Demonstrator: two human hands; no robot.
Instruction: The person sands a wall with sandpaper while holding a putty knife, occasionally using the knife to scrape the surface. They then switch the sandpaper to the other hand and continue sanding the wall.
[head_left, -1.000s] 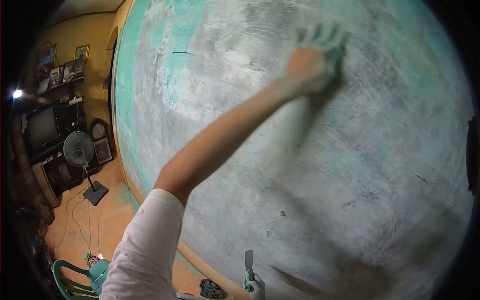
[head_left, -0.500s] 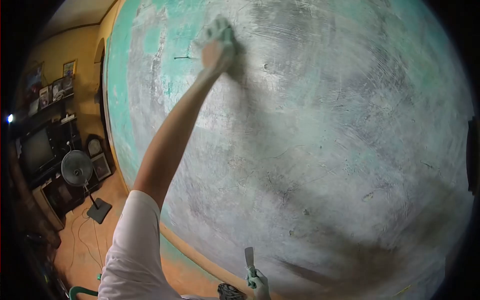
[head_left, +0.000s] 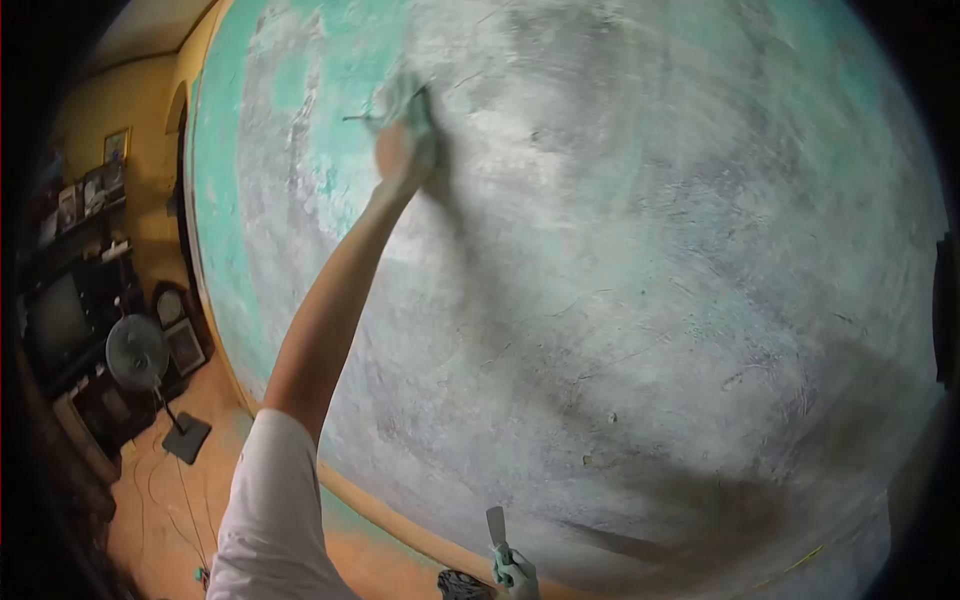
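My left hand [head_left: 405,130], dusted pale green, is raised at the end of my outstretched arm against the wall [head_left: 600,250]. It is blurred, but its fingers look stretched out and laid along the surface; anything under the palm is hidden. A nail or hook [head_left: 358,118] sticks out just left of it. The wall shows turquoise paint at the left and scratched, whitish-grey patches elsewhere. Low in view, my right hand [head_left: 516,574] is closed around the dark handle of a putty knife [head_left: 496,526], its flat blade pointing up, apart from my left hand.
To the left, a stand fan [head_left: 138,352] stands on the orange floor, with cords [head_left: 165,490] trailing near it. Behind are a television [head_left: 60,318] and shelves with framed pictures [head_left: 90,190]. A dark patterned item [head_left: 462,585] lies by the wall's base.
My left hand has moved down and slightly left along the wall, closer to the nail or hook. The view has shifted a little; my right hand still holds the putty knife low down.
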